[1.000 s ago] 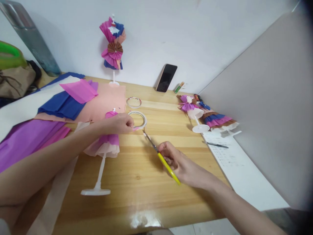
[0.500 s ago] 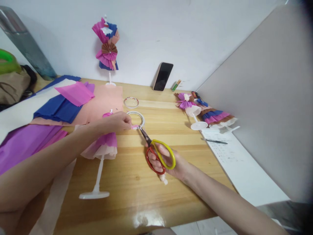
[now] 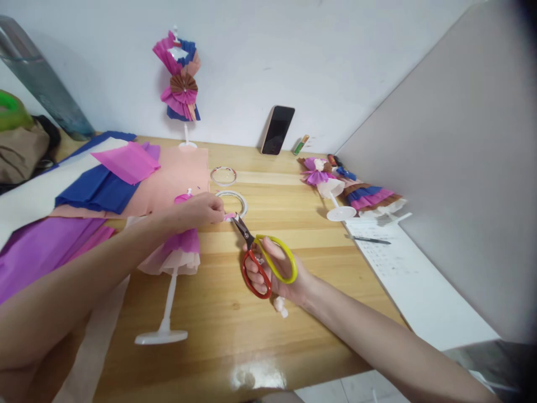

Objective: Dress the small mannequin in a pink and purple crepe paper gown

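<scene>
My right hand (image 3: 277, 268) grips scissors (image 3: 247, 235) with one yellow and one red handle, their blades slightly apart. At the blade tips is a small pink-and-white strip (image 3: 229, 216), its other end pinched in the fingers of my left hand (image 3: 212, 208). Beneath my left wrist lies a small white dress-form stand (image 3: 168, 305), tipped on its side and dressed in pink and white crepe paper (image 3: 180, 252). A white tape roll (image 3: 243, 206) rests just behind the strip. Below my right hand is a crumpled white scrap (image 3: 280, 305).
Colored crepe sheets (image 3: 184, 168) spread across the left. A second dressed form (image 3: 183, 84) stands against the wall near a phone (image 3: 277, 130). More dressed forms (image 3: 321, 173) lie at right by a pen (image 3: 371, 240) and white sheet (image 3: 428, 291). A thin tape ring (image 3: 224, 176) lies mid-table.
The scissors' handles have spread apart and the blades have opened a little. My right hand has shifted slightly left, and less of the pink strip shows. My left hand stays nearly in place.
</scene>
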`<state>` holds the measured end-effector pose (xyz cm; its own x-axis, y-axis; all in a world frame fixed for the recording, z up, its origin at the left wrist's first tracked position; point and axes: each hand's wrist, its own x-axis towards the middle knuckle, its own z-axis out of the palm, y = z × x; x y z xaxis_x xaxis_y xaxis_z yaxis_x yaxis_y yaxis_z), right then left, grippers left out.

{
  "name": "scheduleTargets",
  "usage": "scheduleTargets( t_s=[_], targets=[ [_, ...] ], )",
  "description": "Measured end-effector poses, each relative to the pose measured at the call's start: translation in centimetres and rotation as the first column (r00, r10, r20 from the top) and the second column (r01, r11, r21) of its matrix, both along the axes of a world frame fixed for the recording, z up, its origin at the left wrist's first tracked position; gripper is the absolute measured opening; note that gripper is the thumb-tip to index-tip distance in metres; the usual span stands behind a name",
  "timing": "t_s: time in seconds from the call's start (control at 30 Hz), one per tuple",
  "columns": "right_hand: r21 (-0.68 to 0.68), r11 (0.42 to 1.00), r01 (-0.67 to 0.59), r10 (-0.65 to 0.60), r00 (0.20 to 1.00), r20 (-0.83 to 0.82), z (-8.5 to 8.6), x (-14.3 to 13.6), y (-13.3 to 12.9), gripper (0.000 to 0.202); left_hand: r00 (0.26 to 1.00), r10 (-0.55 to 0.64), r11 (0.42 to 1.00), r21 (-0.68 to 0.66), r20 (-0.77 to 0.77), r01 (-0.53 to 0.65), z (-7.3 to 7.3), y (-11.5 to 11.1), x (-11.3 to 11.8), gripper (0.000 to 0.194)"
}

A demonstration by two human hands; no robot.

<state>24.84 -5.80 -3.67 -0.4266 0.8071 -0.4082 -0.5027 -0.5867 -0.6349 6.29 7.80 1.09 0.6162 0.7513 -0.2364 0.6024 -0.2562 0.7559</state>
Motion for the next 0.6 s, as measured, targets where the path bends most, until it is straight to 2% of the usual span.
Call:
scheduleTargets(
  t_s=[0.2,0.4,0.53,0.6],
  targets=[
    [0.015,0.999,0.028,-0.029,0.998,0.06,0.4,-0.8,1.1,0.047,0.995,-0.093,0.996,0.004,-0.024,0.093,0.4,-0.4,0.2,0.019],
    [0.036,0.999,0.039,-0.045,0.986,0.16,0.5,-0.6,0.9,0.048,0.995,-0.083,0.996,0.027,-0.047,0.085,0.1,-0.1,0.2,0.016],
    [0.158,0.985,0.07,-0.118,0.939,0.321,0.8,0.7,0.4,0.05,0.997,-0.053,0.998,0.035,-0.053,0.055,-0.3,0.5,0.1,0.013],
    [0.235,0.972,-0.02,-0.09,0.889,0.449,1.2,1.6,-0.2,0.049,0.998,-0.04,0.998,0.043,-0.051,0.042,-0.5,0.8,0.0,0.011]
  ],
)
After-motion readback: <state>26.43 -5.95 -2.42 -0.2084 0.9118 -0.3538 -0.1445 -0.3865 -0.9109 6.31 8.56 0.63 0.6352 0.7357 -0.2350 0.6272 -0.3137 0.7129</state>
